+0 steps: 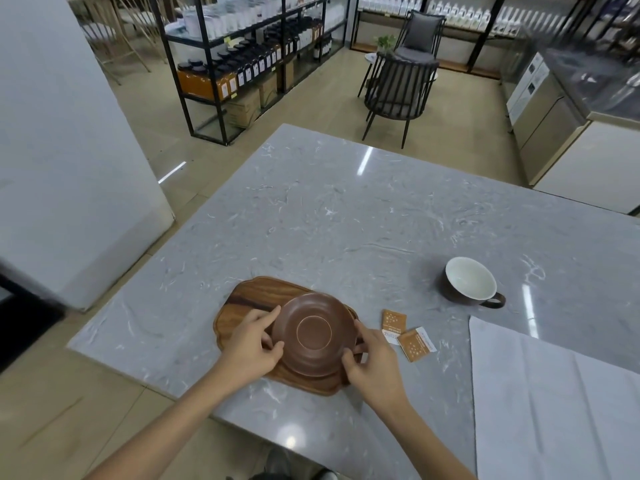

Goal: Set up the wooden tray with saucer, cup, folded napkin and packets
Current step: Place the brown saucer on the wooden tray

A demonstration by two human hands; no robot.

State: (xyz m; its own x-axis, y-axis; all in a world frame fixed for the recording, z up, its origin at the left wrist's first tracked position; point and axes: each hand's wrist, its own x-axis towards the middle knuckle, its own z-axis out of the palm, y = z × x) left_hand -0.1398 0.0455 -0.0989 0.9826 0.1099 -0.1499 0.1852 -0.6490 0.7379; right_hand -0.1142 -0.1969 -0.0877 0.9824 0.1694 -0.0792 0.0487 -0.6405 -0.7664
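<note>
The wooden tray (pixel 242 299) sits on the near-left part of the grey marble table (pixel 346 209), and the brown saucer (pixel 313 332) is right on top of it, covering most of the tray's right half. Both forearms come in from the bottom edge and angle toward each other, so the hands bracket the saucer. The left hand (pixel 251 342) has its fingers curled round the saucer's left rim, thumb up near the far-left edge. The right hand (pixel 372 362) does the same on the near-right rim, fingers pinching the edge. So the saucer is basically clamped between the two hands, one per side. Can't really tell if it's fully resting on the tray or held a hair above it. To the right, just beside the tray, two orange packets (pixel 407 337) lie flat on the table, one partly overlapping the other. Farther right and a bit farther back stands the cup (pixel 469 284), dark outside, white inside, handle pointing right. The white napkin (pixel 554 393) is spread out at the near-right corner and gets cut off by the frame edge. The tray's near-right corner is hidden under the right hand, and the print on the packets is too small to read.
</note>
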